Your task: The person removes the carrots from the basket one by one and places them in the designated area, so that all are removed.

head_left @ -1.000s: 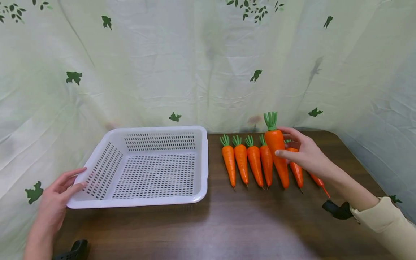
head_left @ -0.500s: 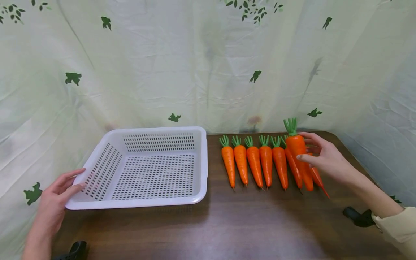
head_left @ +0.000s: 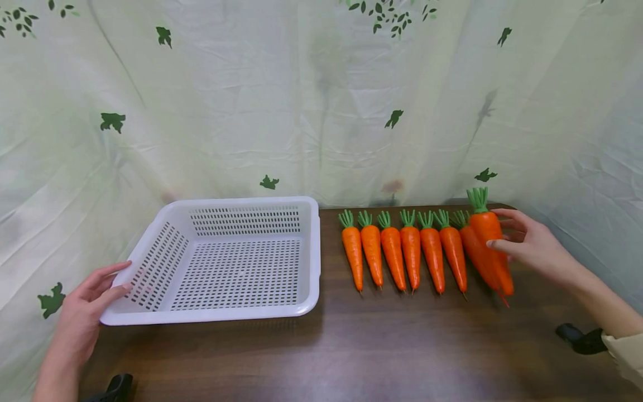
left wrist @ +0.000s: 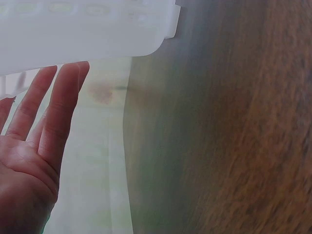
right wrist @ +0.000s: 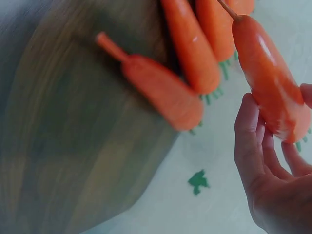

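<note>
My right hand [head_left: 537, 245] holds a large orange carrot [head_left: 486, 229] with a green top, thumb on its near side and fingers behind. It hangs over the right end of a row of carrots, partly covering the last one [head_left: 474, 254]. In the right wrist view the fingers and thumb grip the raised carrot [right wrist: 270, 78], above a carrot with a thick red tip [right wrist: 161, 92]. My left hand [head_left: 85, 310] pinches the left rim of a white perforated plastic basket [head_left: 211, 317]. Its fingers touch the basket's underside in the left wrist view.
Several carrots [head_left: 393, 251] lie side by side on the dark wooden table [head_left: 351, 352], tops toward the back, right of the basket. A pale curtain with green leaf prints [head_left: 301, 111] hangs behind and on both sides.
My right hand has carried the held carrot rightward, past the lying carrots to the row's right end. The left hand stays at the basket, which has hardly moved.
</note>
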`<move>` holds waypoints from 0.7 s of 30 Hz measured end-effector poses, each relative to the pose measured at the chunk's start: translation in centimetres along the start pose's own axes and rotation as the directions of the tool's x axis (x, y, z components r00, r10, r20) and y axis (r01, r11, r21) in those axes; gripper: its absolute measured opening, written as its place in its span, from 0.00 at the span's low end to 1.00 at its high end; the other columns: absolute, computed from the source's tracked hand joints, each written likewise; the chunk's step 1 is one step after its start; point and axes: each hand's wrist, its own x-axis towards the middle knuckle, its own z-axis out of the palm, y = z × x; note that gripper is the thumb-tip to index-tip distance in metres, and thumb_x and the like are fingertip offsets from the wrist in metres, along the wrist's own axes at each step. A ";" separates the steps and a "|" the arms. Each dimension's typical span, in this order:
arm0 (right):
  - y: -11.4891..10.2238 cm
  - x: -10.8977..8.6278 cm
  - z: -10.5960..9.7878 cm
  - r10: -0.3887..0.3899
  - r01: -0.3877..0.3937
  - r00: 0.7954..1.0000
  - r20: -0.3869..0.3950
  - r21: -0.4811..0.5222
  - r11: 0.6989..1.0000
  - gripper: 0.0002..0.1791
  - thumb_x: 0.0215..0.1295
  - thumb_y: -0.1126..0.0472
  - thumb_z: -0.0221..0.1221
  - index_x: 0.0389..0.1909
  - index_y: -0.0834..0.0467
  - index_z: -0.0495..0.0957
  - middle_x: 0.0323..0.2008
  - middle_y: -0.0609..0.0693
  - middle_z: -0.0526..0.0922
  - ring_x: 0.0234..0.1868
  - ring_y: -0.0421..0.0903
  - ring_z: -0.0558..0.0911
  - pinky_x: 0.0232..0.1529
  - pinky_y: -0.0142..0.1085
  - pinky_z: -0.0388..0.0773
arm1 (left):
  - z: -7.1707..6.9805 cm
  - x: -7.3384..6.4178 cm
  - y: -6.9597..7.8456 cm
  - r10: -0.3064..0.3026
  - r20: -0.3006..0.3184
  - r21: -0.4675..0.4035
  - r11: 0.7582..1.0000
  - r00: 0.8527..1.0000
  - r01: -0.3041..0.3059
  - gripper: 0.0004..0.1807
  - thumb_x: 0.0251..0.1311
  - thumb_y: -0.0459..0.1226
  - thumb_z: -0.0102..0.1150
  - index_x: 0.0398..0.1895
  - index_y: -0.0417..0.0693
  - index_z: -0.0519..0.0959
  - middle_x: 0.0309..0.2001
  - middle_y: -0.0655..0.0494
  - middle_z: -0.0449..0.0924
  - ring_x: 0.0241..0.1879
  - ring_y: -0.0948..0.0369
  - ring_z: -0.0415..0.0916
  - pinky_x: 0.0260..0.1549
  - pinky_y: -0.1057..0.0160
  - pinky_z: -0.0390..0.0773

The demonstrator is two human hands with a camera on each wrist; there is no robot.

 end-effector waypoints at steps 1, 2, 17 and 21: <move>0.3 0.0 -0.1 0.006 -0.006 1.000 -0.001 0.000 1.000 0.39 0.69 0.53 0.61 0.73 0.61 0.54 0.62 0.69 0.67 0.48 0.47 0.80 0.33 0.39 0.82 | 0.0 0.0 0.0 -0.002 0.000 0.001 1.000 1.000 0.002 0.25 0.66 0.34 0.60 0.66 0.58 0.74 0.48 0.76 0.79 0.40 0.74 0.79 0.31 0.70 0.81; 0.6 0.1 -0.2 0.013 -0.013 1.000 -0.003 0.003 1.000 0.39 0.69 0.52 0.61 0.73 0.62 0.54 0.62 0.70 0.67 0.47 0.48 0.80 0.33 0.39 0.82 | 0.0 0.0 0.0 -0.006 -0.002 0.004 1.000 1.000 0.006 0.25 0.66 0.34 0.60 0.66 0.59 0.74 0.48 0.76 0.79 0.40 0.74 0.79 0.31 0.70 0.81; 4.3 0.9 -0.7 0.099 -0.098 0.995 0.027 -0.047 0.994 0.42 0.70 0.49 0.59 0.73 0.68 0.51 0.62 0.77 0.63 0.52 0.70 0.76 0.38 0.47 0.83 | 0.0 -0.1 0.2 -0.008 -0.013 -0.010 1.000 1.000 0.008 0.25 0.66 0.34 0.60 0.66 0.59 0.74 0.49 0.76 0.78 0.41 0.74 0.79 0.31 0.71 0.81; 5.3 1.0 -0.8 0.110 -0.108 0.993 0.029 -0.062 0.992 0.42 0.70 0.49 0.59 0.72 0.70 0.51 0.62 0.78 0.63 0.52 0.71 0.76 0.38 0.48 0.83 | 0.1 0.0 0.3 -0.012 -0.006 -0.029 1.000 1.000 0.011 0.25 0.66 0.33 0.59 0.65 0.59 0.74 0.49 0.76 0.78 0.41 0.74 0.79 0.31 0.70 0.81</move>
